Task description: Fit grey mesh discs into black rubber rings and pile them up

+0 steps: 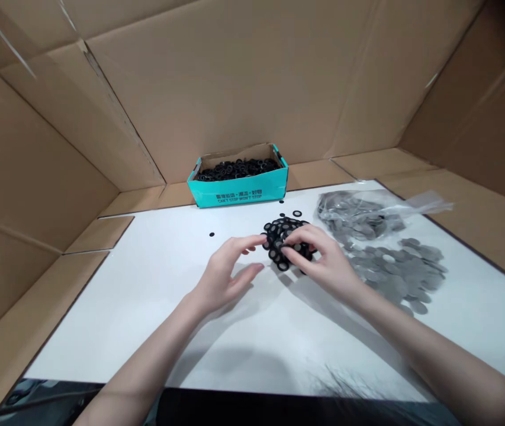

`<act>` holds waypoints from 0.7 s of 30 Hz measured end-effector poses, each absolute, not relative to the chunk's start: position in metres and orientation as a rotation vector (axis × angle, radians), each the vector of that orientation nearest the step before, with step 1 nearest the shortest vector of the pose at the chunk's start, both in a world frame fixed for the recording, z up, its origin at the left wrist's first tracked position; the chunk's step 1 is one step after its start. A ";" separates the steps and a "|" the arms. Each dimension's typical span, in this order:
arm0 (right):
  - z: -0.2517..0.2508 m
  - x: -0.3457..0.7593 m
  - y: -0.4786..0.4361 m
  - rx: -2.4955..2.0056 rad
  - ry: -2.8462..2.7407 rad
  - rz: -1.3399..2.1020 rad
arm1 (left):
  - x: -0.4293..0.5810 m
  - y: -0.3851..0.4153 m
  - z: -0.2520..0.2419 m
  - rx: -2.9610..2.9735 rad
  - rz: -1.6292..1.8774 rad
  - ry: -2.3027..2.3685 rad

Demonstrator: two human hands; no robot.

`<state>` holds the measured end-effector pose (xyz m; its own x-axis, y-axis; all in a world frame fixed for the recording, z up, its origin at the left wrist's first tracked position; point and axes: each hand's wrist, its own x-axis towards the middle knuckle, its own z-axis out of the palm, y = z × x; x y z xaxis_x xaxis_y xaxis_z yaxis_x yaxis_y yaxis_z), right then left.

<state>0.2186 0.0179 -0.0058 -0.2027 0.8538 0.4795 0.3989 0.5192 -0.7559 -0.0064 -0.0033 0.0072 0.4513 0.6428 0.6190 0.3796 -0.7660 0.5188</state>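
A heap of small black rings (274, 255), many with grey discs in their centres, lies in the middle of the white tabletop. Over the heap's right side, my right hand (318, 251) has its thumb and index finger closed on what looks like one black ring; the fingers partly hide it. At the heap's left edge is my left hand (230, 272), thumb and index finger apart with nothing between them. Its index fingertip is close to or touching the outer rings.
A turquoise box (238, 190) full of black rings stands at the back. To the right, loose grey discs (405, 272) lie spread beside a clear plastic bag (359, 213) of similar discs. One loose ring (297, 213) lies behind the heap. Cardboard walls (234, 83) surround the table.
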 end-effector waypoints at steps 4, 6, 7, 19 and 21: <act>-0.009 0.231 0.031 -1.202 -1.790 0.323 | -0.015 0.003 0.018 2.384 1.231 1.003; -0.014 0.234 0.036 -1.266 -1.777 0.301 | -0.020 0.008 0.026 2.394 1.224 1.045; -0.016 0.235 0.038 -1.291 -1.766 0.304 | -0.023 0.012 0.031 2.387 1.227 1.073; -0.034 0.240 0.048 -1.362 -1.826 0.211 | -0.036 0.158 0.064 2.311 1.064 1.736; -0.035 0.239 0.047 -1.379 -1.831 0.214 | -0.035 0.189 0.067 2.323 0.944 1.777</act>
